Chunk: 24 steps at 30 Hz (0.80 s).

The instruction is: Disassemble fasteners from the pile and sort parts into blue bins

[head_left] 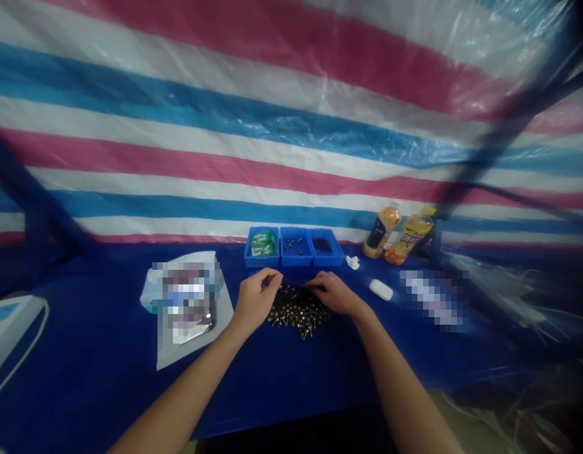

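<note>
A heap of small dark, shiny metal parts [300, 312] lies on the blue table. At its left edge is my left hand [260, 293], fingers curled and pinched together; whatever is between them is too small to make out. My right hand [331, 291] touches the heap's upper right side, its fingertips over the parts and partly lost among them. Behind the heap stand three blue bins: the left bin [247, 255] holds green packets, the middle bin [297, 260] a few small metal pieces, the right bin [329, 259] dark small parts.
Two drink bottles [382, 230] stand at the back right, near a crumpled tissue [352, 262] and a white case [380, 290]. A plastic bag on white paper [171, 356] lies left. A white power strip [10, 328] sits far left.
</note>
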Each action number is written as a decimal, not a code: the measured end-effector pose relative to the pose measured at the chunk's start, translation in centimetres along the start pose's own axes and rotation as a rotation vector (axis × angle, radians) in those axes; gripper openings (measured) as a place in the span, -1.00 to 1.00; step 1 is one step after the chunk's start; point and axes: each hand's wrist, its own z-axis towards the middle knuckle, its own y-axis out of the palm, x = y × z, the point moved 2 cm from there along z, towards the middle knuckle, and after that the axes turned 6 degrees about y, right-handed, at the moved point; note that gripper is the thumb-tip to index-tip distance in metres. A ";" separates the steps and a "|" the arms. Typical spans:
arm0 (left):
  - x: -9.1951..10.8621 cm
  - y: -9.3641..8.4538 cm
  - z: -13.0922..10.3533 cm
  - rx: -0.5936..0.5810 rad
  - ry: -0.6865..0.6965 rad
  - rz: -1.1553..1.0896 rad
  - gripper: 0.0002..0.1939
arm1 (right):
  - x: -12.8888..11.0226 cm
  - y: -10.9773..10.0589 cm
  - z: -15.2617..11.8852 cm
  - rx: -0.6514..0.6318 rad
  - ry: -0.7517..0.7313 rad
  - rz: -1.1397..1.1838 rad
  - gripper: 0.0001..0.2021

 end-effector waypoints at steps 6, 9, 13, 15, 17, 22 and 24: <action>-0.2 0.0 0.0 0.001 0.004 0.010 -0.74 | -0.6 -0.6 -0.2 0.079 -0.103 0.108 -0.78; -0.2 0.0 0.0 -0.004 0.008 0.008 -0.74 | -0.7 -0.5 -0.3 0.051 -0.106 0.082 -0.84; -0.3 0.0 0.0 -0.003 0.000 0.011 -0.74 | -0.5 -0.3 -0.2 0.038 -0.121 0.074 -0.86; -0.3 0.1 0.0 -0.007 -0.004 0.015 -0.74 | -0.5 -0.2 -0.2 0.039 -0.118 0.090 -0.88; -0.2 0.0 0.0 -0.010 0.003 0.018 -0.74 | -0.4 -0.3 -0.2 0.042 -0.111 0.113 -0.88; 0.1 -0.1 0.0 -0.011 0.040 0.063 -0.76 | -0.6 -0.9 -0.3 0.041 -0.051 0.290 -0.85; 0.3 -0.1 0.0 -0.023 0.078 0.087 -0.79 | -0.8 -1.0 -0.3 0.037 -0.015 0.442 -0.83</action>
